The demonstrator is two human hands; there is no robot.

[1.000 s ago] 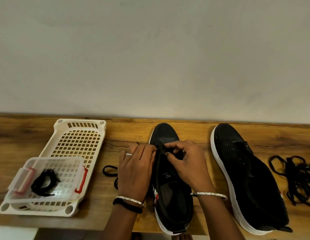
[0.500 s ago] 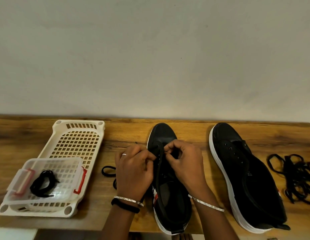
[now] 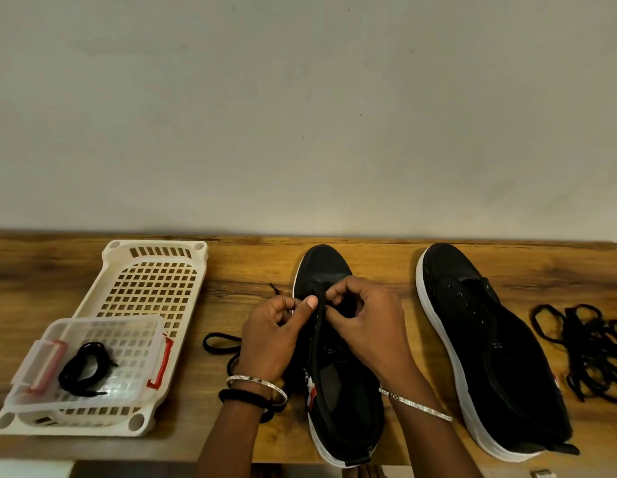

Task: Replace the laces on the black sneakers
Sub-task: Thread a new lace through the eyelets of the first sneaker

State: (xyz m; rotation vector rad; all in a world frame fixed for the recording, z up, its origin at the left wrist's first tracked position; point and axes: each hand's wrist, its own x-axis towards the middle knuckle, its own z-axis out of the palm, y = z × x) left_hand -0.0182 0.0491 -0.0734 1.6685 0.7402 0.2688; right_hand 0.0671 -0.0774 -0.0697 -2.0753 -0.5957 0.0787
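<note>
From the head view, the near sneaker (image 3: 334,367) sits toe-to-wall at the bench's (image 3: 41,288) front edge so both hands reach its lowest eyelets — left hand (image 3: 272,336) and right hand (image 3: 365,326) pinch the lace (image 3: 321,319) there, apparently threading it — while the unlaced sneaker (image 3: 489,346) waits toward the right end.

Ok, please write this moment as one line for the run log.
phase: lacing | left hand: pinching lace | right hand: at eyelets, middle sneaker | right sneaker: unlaced

Matt black cloth sneakers (image 3: 486,343) on a glossy, grained wooden table (image 3: 386,260).
</note>
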